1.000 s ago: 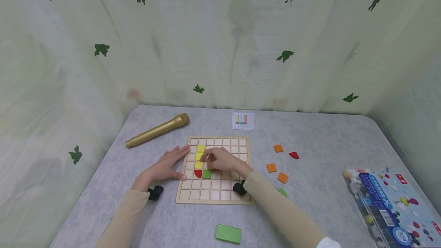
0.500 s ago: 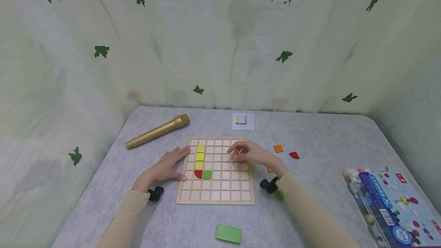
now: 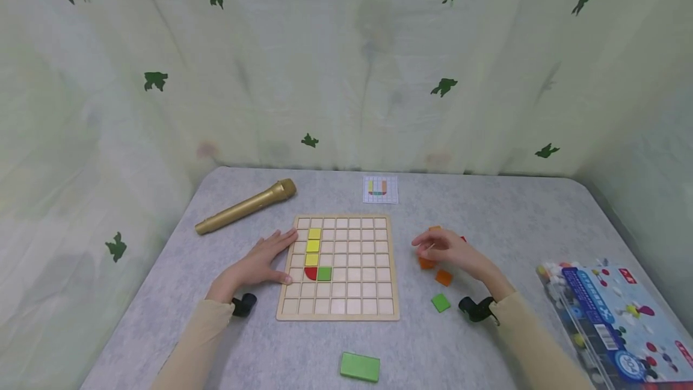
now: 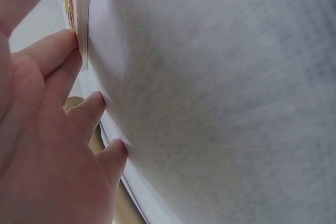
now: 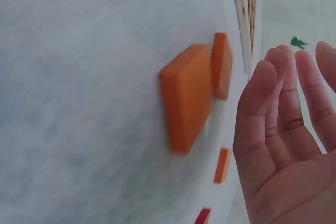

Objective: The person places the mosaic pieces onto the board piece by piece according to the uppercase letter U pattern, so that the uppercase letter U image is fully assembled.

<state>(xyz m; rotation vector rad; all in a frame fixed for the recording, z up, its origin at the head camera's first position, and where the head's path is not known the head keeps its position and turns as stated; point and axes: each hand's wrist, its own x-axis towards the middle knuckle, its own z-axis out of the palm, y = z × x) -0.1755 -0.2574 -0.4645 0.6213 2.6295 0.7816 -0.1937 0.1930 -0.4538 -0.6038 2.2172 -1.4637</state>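
A wooden grid board (image 3: 360,307) lies on the table, bearing a column of yellow square tiles (image 3: 313,246), a red rounded tile (image 3: 311,273) and a green square tile (image 3: 324,274). My left hand (image 3: 258,263) rests with spread fingers along the board's left edge, its fingertips touching the frame and the tabletop. Right of the board, my right hand (image 3: 455,251) hovers over loose orange square tiles (image 3: 444,278), fingers loosely bent and holding nothing. It partly covers two orange tiles and most of a red piece (image 3: 463,238). One orange tile (image 5: 188,98) appears close in the right wrist view.
A loose green tile (image 3: 441,303) lies near the right wrist. A pattern card (image 3: 381,189) sits behind the board, a gold microphone (image 3: 246,206) at back left. In front is a green block (image 3: 360,367); at right, a boxed set (image 3: 622,324).
My right hand has left the green tile on the board and moved right, over the loose orange tiles. My left hand has stayed at the board's edge.
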